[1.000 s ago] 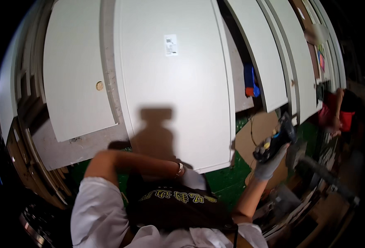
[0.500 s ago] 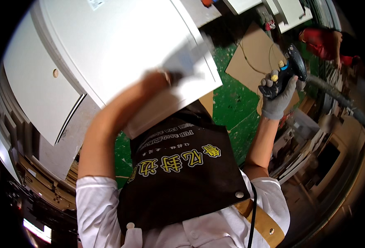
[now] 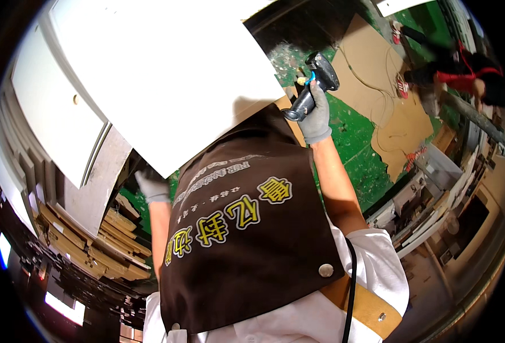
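In a grey glove, my right hand (image 3: 315,118) is wrapped round the handle of a black handheld barcode scanner (image 3: 324,73) with a blue trigger. The scanner is beside the right edge of a large white panel (image 3: 172,74). My left hand (image 3: 153,186), gloved too, hangs low by the panel's near left corner. Its fingers are smeared by motion and dark, so whether they touch or hold anything cannot be made out. A brown apron (image 3: 235,228) with yellow lettering covers my front.
More white panels (image 3: 58,108) stand at the left, above stacked brown boards (image 3: 112,246). Flattened cardboard (image 3: 372,74) with a thin cord lies on the green floor (image 3: 352,154). Another person (image 3: 464,77) in dark and red clothing is at the far right.
My left hand has swung from over the white panel down to its near left corner. My right hand has brought the scanner left, close to the panel's edge.
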`<move>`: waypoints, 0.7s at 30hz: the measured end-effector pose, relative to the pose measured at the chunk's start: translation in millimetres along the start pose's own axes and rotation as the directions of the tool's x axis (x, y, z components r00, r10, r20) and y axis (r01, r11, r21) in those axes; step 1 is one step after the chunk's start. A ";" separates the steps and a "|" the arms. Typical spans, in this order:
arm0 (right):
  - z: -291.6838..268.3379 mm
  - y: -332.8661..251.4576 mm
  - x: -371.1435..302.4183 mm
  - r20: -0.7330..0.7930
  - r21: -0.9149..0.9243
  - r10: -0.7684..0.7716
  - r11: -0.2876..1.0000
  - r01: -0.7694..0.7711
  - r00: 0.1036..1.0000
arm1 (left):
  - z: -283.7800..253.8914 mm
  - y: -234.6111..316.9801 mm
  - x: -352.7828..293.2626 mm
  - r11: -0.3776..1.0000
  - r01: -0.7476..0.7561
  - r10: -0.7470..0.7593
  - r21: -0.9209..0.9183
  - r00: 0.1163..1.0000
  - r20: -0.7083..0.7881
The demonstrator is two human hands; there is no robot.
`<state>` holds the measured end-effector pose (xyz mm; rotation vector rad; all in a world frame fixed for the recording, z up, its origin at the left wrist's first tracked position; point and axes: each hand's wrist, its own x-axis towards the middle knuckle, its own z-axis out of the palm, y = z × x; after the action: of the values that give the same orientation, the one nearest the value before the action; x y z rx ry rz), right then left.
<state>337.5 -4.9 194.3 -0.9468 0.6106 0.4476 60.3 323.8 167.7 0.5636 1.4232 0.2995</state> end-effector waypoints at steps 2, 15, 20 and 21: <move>13.9 11.0 7.6 0.109 -0.134 -0.066 0.988 0.080 0.992 | 38.6 -12.4 -21.8 0.997 0.003 -0.006 -0.074 0.999 -0.043; 51.1 6.6 62.1 0.183 -0.453 -0.096 0.875 0.171 0.978 | 59.8 -19.3 -4.2 0.833 0.291 -0.017 -0.470 0.863 0.504; 43.9 12.0 77.8 0.239 -0.439 -0.118 0.872 0.216 0.964 | 60.5 -15.9 4.4 0.682 0.427 0.023 -0.593 0.798 0.602; 44.3 12.4 80.2 0.247 -0.443 -0.148 0.862 0.247 0.958 | 60.1 -19.2 9.8 0.643 0.451 0.020 -0.619 0.798 0.602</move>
<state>402.5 46.5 153.3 -1.3941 0.2067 0.5116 118.1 301.6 152.0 -0.2261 0.6596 0.4353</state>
